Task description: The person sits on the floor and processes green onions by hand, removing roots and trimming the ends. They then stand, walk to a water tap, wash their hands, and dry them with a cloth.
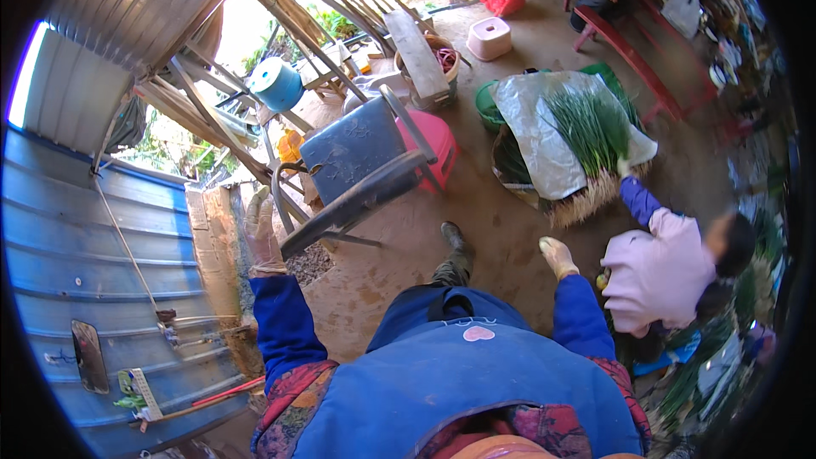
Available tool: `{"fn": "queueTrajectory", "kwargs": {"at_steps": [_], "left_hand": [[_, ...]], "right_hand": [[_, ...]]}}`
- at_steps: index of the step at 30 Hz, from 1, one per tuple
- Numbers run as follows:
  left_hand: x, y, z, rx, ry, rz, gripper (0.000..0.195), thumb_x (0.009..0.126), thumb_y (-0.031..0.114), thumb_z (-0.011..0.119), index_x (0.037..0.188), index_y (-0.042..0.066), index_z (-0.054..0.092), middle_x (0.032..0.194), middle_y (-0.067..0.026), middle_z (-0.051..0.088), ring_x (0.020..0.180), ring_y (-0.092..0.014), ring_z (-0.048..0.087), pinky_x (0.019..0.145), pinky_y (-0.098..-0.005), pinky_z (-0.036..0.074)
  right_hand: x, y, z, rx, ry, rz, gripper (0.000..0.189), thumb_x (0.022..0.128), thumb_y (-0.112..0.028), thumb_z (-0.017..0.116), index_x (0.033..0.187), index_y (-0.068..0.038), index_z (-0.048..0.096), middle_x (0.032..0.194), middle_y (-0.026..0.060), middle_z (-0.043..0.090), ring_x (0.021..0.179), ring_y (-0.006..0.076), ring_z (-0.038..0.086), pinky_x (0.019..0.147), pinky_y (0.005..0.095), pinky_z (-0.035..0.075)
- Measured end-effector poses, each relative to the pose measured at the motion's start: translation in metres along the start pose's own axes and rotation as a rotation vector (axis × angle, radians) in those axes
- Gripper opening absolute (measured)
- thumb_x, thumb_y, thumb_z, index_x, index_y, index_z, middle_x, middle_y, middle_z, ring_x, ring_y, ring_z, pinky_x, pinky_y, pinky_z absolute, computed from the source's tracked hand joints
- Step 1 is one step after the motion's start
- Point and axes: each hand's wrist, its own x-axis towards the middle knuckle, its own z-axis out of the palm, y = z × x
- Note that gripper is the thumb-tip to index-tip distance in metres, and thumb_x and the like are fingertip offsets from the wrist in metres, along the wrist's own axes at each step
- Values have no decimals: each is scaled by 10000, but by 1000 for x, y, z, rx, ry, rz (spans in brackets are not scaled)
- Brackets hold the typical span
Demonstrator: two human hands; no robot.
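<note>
My left hand, in a thin pale glove, is raised beside the arm of a worn dark chair, fingers extended and apart from the thumb; it holds nothing that I can see. Over the floor right of my foot is my right hand, also gloved, with its fingers curled; whether they close on anything is unclear. Ahead and to the right, a large bunch of green onions with pale roots lies on a whitish plastic sheet. A person in a pink top touches the bunch near its roots.
A pink plastic stool is behind the chair. Further back are a blue tub, a board across a basket, and a pale pink stool. A red bench and another seated person are at upper right. Blue metal wall stands left.
</note>
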Motion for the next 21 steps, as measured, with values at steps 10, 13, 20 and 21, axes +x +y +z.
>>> {"fn": "queueTrajectory", "kwargs": {"at_steps": [10,13,20,21], "left_hand": [[96,55,66,247,-261,-20,303,953,168,605,1195,-8,650,1108,-105,690,1028,-151,613,916,-291,471],[117,61,75,201,-337,-200,301,951,153,567,1196,-6,643,1150,-106,670,1109,-181,587,992,-321,425],[136,59,69,281,-276,-193,286,952,117,570,1191,-34,617,1014,-87,679,924,-125,609,823,-278,494],[137,58,71,205,-247,-304,286,950,118,572,1188,-34,618,1017,-90,679,929,-130,609,832,-282,492]], "right_hand": [[286,-230,-42,116,-233,-176,356,915,-297,560,1138,-39,663,1154,179,664,1125,339,600,971,386,459],[358,-272,-29,207,-201,-326,356,912,-275,579,1156,-28,659,1155,181,667,1127,325,606,986,376,457],[524,-393,31,510,-383,-409,265,929,-125,588,1149,6,654,1069,139,704,1004,232,656,902,322,498],[547,-413,35,330,-283,-640,269,934,-138,564,1148,-2,655,1065,147,704,1012,264,658,901,332,499]]}}
